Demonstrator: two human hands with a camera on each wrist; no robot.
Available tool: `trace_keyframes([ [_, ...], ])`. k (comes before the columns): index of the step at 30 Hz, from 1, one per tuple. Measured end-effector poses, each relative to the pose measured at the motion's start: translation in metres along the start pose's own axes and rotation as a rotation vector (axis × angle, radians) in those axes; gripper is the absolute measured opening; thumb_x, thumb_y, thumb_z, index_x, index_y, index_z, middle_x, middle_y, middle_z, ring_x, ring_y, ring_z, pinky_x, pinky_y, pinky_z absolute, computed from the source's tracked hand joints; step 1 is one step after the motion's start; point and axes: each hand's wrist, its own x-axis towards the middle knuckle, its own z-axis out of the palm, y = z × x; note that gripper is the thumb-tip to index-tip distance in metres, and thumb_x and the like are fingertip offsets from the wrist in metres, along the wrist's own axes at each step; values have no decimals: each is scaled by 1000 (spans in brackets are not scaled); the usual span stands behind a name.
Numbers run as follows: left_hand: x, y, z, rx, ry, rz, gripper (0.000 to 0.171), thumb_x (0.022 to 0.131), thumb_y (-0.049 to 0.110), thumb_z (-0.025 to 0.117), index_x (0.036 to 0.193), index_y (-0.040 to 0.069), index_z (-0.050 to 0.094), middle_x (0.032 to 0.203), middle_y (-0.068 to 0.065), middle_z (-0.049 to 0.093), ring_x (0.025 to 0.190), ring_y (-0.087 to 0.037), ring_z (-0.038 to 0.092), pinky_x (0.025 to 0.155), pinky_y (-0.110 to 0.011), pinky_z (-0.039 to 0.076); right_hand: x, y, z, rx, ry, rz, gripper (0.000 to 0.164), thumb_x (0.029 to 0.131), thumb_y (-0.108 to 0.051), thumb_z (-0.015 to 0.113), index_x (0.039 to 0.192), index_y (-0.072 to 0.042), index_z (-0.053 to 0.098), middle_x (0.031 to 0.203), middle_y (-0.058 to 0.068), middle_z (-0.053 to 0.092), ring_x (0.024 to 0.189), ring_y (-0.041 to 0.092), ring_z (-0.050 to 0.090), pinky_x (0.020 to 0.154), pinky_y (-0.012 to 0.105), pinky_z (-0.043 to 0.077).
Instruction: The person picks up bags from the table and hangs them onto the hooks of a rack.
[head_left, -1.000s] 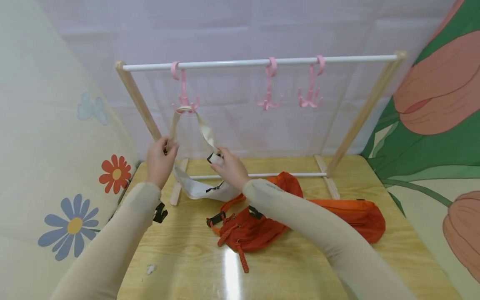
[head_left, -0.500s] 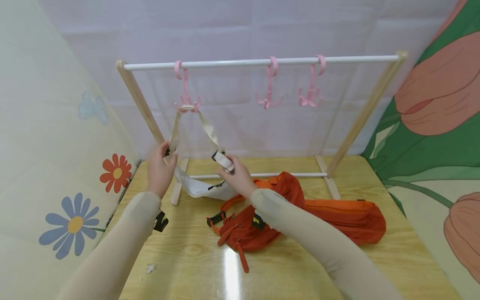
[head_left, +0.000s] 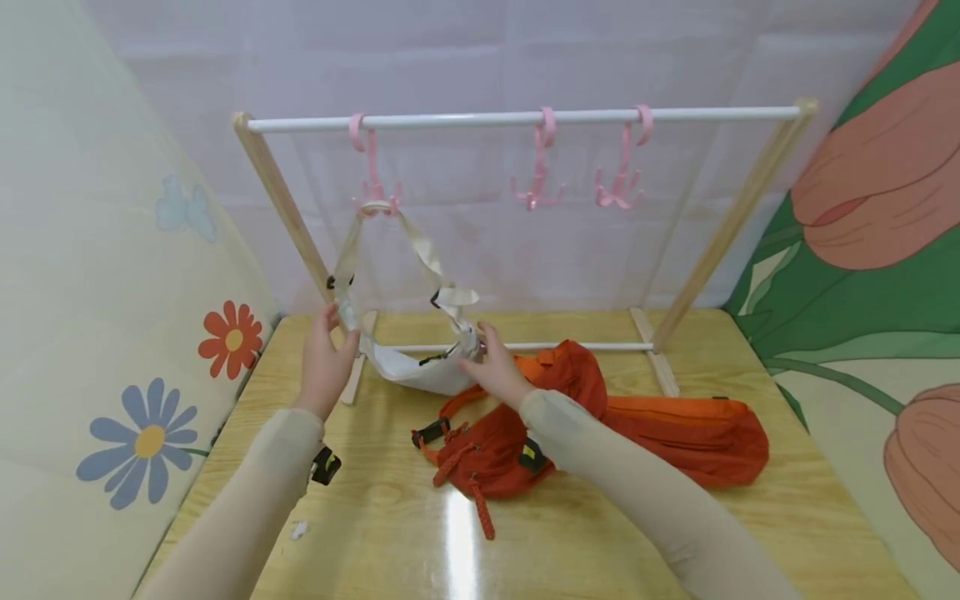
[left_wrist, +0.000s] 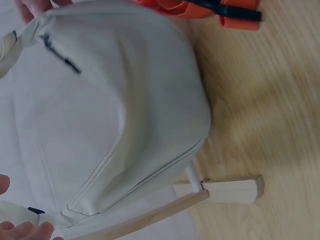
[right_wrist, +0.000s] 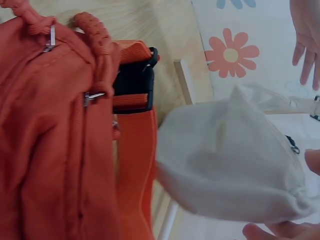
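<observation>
A white waist bag [head_left: 427, 371] hangs by its cream strap [head_left: 426, 250] from the leftmost pink hook [head_left: 373, 187]. My left hand [head_left: 326, 367] is beside the strap at the bag's left end, its fingers spread; they show straight in the right wrist view. At the other end, my right hand [head_left: 498, 367] has thumb and fingers parted around the corner of the bag, with fingertips right at its fabric. In the right wrist view the bag [right_wrist: 225, 160] lies between that thumb and those fingers, with a gap at the thumb. A black zip pull [left_wrist: 60, 54] hangs from the bag.
The white rail [head_left: 465, 120] on wooden legs carries two more pink hooks [head_left: 538, 183] to the right. Below, on the wooden table [head_left: 375, 517], lie a red-orange waist bag [head_left: 487, 454] with a black buckle [head_left: 430, 432] and another red-orange bag [head_left: 690, 437].
Both hands have moved down from the strap; the left has let go of it and the right has gone from the buckle part to the bag's corner. The strap now hangs longer and looser.
</observation>
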Motion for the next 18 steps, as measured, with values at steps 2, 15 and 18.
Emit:
trace_keyframes([
  [2,-6,-3,3,2,-18,-10,59,102,10,52,153,-7,26,153,-31,36,143,-44,33,119,-55,25,-4,3,-2,-3,-3,6,78,97,-10,66,157,3,19,155,30,36,140,44,39,111,56,38],
  [15,-59,-33,46,35,-182,-52,56,102,12,58,147,-11,34,149,-32,41,139,-48,37,113,-61,33,-25,22,-24,-43,-16,56,67,98,-19,66,153,1,33,149,25,45,134,45,45,107,55,42],
  [18,-68,-38,54,31,-217,-87,57,102,14,58,148,-10,34,150,-32,40,139,-48,37,113,-61,33,-29,27,-29,-53,-17,65,62,99,-18,65,151,1,37,149,25,45,132,44,47,106,54,43],
])
